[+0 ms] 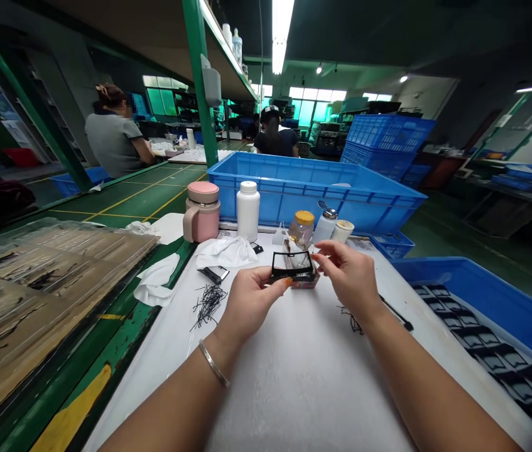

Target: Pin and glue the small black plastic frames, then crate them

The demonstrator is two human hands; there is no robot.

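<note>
A small black rectangular frame (293,274) with a see-through middle is tilted up over the white tabletop. Its lower left edge is gripped between the thumb and fingers of my left hand (252,294). At the upper right corner of the frame, my right hand (351,271) has thumb and forefinger pinched together; what they hold is too small to tell. Behind the frame stands a small clear box (311,282), partly hidden. A pile of thin black strips (209,306) lies left of my left hand, and a few more strips (355,321) lie under my right wrist.
A pink mug (202,213), a white bottle (247,210), a yellow-lidded jar (302,227) and a pump bottle (326,225) line the table's back. Behind is a large blue crate (303,182). Another blue bin (473,276) at right holds black parts. Cardboard trays (53,270) lie left.
</note>
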